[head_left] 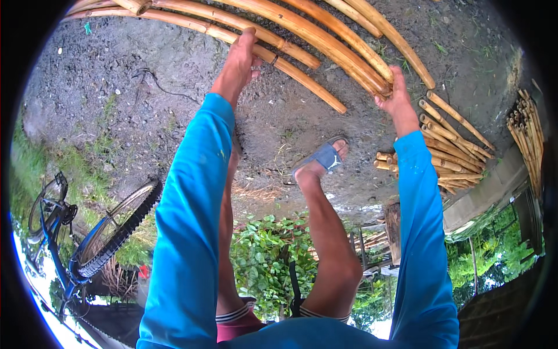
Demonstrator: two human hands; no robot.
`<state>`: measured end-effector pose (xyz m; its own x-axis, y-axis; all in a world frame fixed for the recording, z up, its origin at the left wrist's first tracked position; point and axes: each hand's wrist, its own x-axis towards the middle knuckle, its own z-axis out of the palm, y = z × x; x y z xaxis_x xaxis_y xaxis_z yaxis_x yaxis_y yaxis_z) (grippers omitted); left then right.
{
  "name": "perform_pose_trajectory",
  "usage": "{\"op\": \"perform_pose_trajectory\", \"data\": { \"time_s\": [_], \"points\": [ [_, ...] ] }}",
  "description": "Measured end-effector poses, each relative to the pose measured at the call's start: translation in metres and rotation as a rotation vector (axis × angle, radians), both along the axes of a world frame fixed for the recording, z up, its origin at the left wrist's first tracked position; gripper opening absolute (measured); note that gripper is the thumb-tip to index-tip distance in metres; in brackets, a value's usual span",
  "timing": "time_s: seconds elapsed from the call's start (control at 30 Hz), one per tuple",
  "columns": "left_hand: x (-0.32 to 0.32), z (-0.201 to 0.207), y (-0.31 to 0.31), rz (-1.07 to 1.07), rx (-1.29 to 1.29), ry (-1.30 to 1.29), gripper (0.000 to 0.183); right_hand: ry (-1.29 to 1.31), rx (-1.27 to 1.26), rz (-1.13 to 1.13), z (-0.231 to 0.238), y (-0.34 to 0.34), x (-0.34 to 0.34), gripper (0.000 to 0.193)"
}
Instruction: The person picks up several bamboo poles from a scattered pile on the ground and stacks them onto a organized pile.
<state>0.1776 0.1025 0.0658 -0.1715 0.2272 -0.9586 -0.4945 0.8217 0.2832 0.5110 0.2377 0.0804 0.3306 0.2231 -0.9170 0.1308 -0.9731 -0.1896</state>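
Note:
Several long tan bamboo poles (290, 26) lie side by side across the far part of the view, bent by the lens. My left hand (237, 65) is closed round the nearest bamboo pole (308, 84), thumb on its far side and fingers curled on the near side. Farther right, my right hand (398, 99) grips the end of a thicker bamboo pole (349, 64), whose tip is partly covered by the fingers. Two thinner poles beyond it extend to the right. Both my arms reach forward in blue sleeves.
A pile of short bamboo pieces (450, 148) lies to the right on dark, damp ground (157, 64). Another bamboo bundle (526, 131) stands at the far right edge. A blue bicycle (87, 244) is at the left. My sandalled foot (328, 157) is below the poles.

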Motion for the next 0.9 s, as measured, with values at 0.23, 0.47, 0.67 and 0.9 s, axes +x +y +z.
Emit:
{"op": "perform_pose_trajectory", "data": {
  "time_s": [0.23,0.47,0.67,0.9],
  "points": [
    [0.025,-0.030,0.025,-0.243,-0.144,0.631,0.075,0.030,0.002,0.009,0.021,0.001,-0.004,0.051],
    [0.086,-0.025,-0.008,-0.104,-0.052,0.703,0.076,0.140,-0.111,0.017,0.010,-0.031,0.006,0.054],
    [0.151,-0.014,-0.044,-0.173,0.085,0.476,0.078,0.237,-0.145,0.015,-0.011,-0.052,0.012,0.051],
    [0.135,-0.003,-0.062,0.035,0.035,0.420,0.083,0.262,-0.094,0.073,-0.028,-0.065,0.008,0.048]
  ]
}}
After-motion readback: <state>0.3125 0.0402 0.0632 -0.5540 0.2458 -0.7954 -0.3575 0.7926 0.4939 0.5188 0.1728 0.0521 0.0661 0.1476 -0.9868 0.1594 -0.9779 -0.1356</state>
